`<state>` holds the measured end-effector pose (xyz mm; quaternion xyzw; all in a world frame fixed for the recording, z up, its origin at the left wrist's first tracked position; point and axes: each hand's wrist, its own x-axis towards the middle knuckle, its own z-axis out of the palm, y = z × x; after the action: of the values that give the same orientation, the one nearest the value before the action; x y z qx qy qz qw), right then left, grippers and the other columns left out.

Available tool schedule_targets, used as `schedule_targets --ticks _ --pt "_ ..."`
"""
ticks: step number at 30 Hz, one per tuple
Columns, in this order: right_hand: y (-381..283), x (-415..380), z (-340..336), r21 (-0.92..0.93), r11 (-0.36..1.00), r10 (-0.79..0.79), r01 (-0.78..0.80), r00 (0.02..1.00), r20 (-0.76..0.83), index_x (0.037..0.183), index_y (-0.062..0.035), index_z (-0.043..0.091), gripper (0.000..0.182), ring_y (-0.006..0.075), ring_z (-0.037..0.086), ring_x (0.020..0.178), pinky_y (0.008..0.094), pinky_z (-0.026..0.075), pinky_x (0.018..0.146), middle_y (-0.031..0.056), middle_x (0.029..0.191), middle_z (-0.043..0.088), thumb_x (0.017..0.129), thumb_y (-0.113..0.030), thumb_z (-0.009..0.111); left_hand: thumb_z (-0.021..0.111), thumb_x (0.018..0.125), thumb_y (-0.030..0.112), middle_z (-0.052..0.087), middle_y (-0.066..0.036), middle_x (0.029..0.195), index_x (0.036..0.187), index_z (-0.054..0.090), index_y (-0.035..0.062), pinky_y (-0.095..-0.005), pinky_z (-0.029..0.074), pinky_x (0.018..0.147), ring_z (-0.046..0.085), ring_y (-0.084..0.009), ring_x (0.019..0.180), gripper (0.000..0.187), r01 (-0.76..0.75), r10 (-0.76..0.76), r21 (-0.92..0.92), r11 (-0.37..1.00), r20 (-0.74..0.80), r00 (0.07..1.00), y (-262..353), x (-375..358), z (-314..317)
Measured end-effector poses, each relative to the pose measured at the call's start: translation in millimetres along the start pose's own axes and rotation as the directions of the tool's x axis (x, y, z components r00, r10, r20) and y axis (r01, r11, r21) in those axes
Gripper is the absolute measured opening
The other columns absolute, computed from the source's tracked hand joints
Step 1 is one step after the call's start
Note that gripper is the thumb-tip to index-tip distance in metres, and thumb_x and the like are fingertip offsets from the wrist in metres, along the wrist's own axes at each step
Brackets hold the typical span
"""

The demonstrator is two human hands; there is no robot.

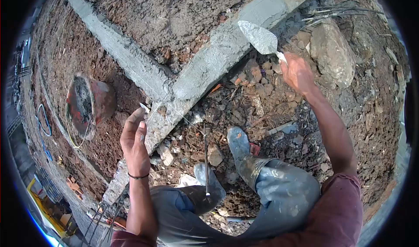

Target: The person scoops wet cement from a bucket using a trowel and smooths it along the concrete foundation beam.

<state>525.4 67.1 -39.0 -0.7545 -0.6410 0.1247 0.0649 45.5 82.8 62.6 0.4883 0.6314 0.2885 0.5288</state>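
Observation:
My right hand (pixel 299 73) is closed round the handle of a pointed trowel (pixel 260 37), whose mortar-smeared blade lies over the edge of a wet grey concrete strip (pixel 214 57). My left hand (pixel 136 138), at the left of the strip's rough lower part, has its fingers close together around a small pale piece (pixel 145 108) at the fingertips. A second grey strip (pixel 118 50) meets the first near the middle of the view. Thin string runs across the junction toward an upright metal rod (pixel 206 159).
A mortar-coated bucket (pixel 102 100) lies tipped on the soil at the left, near a blue rope (pixel 43 124). A large rock (pixel 331 52) sits right of the trowel. Rubble surrounds my boots (pixel 239 146). Rebar (pixel 98 221) sticks out at the lower left.

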Motion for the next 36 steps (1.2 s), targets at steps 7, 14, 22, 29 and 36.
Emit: schedule_targets --ticks 7,14,22,29,36 --pt "41.7 35.2 -2.3 0.296 0.897 0.270 -0.328 0.937 0.220 0.101 0.0061 0.068 0.036 0.0337 0.071 0.082 0.0453 0.052 0.076 0.0237 0.080 0.068 0.095 -0.029 0.061 0.059 0.103 0.027 0.058 -0.020 0.139 0.138 0.052 -0.0065 -0.0391 0.035 0.118 0.052 -0.0272 0.135 0.049 -0.240 0.271 -0.308 0.921 0.061 0.961 -7.8 44.3 7.0" --pt "-47.2 -21.8 4.6 0.221 0.952 0.164 -0.213 0.961 0.222 0.119 0.0087 0.064 0.044 0.0439 0.065 0.108 0.0466 0.049 0.096 0.0326 0.114 0.066 0.095 -0.028 0.060 0.060 0.102 0.025 0.060 -0.018 0.136 0.135 0.055 -0.0031 -0.0400 0.038 0.114 0.055 -0.0275 0.131 0.043 0.019 0.044 -0.571 0.821 0.097 0.994 -19.4 57.7 30.4" --pt "15.1 21.5 18.3 -0.001 0.980 -0.201 0.201 0.979 -0.019 0.085 0.0079 0.060 0.029 0.0506 0.064 0.079 0.0546 0.050 0.071 0.0330 0.077 0.062 0.090 -0.021 0.060 0.063 0.100 0.019 0.064 -0.014 0.127 0.126 0.060 -0.0035 -0.0363 0.042 0.112 0.057 -0.0236 0.126 0.034 -0.191 0.294 -0.619 0.762 0.067 0.954 -17.6 2.5 -17.7" --pt "113.1 94.6 18.0 0.035 0.994 -0.095 0.102 0.985 -0.146 0.080 0.0054 0.065 0.036 0.0409 0.066 0.068 0.0478 0.051 0.062 0.0235 0.069 0.063 0.089 -0.029 0.061 0.057 0.103 0.033 0.057 -0.020 0.140 0.140 0.050 -0.0035 -0.0410 0.037 0.115 0.050 -0.0297 0.135 0.053 -0.268 0.281 -0.517 0.813 -0.055 0.958 -30.4 -20.1 -73.3" --pt "-18.6 24.1 32.7 0.217 0.973 0.047 -0.085 0.983 0.176 0.088 0.0037 0.069 0.040 0.0335 0.069 0.079 0.0449 0.052 0.077 0.0212 0.080 0.069 0.093 -0.034 0.057 0.060 0.101 0.029 0.058 -0.021 0.138 0.137 0.052 -0.0068 -0.0379 0.038 0.114 0.053 -0.0283 0.133 0.051 -0.351 0.366 -0.491 0.798 -0.068 0.928 -13.3 -36.4 -62.0"
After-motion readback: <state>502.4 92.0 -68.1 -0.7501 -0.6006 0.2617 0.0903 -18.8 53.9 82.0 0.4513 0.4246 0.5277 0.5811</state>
